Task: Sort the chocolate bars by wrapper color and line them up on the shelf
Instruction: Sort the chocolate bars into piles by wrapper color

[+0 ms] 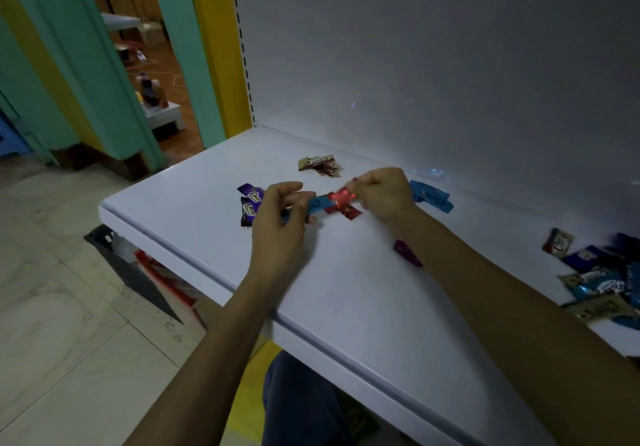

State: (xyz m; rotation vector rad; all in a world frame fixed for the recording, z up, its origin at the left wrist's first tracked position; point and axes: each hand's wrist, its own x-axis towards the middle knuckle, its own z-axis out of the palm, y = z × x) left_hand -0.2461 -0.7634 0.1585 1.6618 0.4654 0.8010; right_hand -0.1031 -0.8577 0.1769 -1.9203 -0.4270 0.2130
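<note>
A white shelf (194, 203) is seen from above, backed by a plain white panel (433, 58). Both hands are held over its middle. A blue-wrapped chocolate bar (317, 204) is pinched at one end by the grip of the left hand (277, 219), whose fingers are curled round it. A red-wrapped chocolate bar (343, 197) is pinched between thumb and fingertips in the grip of the right hand (384, 193). The two bars are held just above the shelf, their free ends overlapping between the hands.

A dark red bar (351, 213) lies on the shelf directly below the held pair. Two purple bars (250, 205) are laid side by side just left of the left hand. Two beige-and-brown bars (319, 165) are placed near the back edge, behind the hands. A small group of blue bars (433, 198) is found just right of the right hand, close to the panel. A single purple bar (408, 254) is partly hidden under the right forearm.

At the far right of the shelf, an unsorted heap of bars (599, 281) in blue, beige and dark blue wrappers is seen, with a brown-and-white bar (557, 243) just beside it. A tiled floor (52, 307) is visible to the left.
</note>
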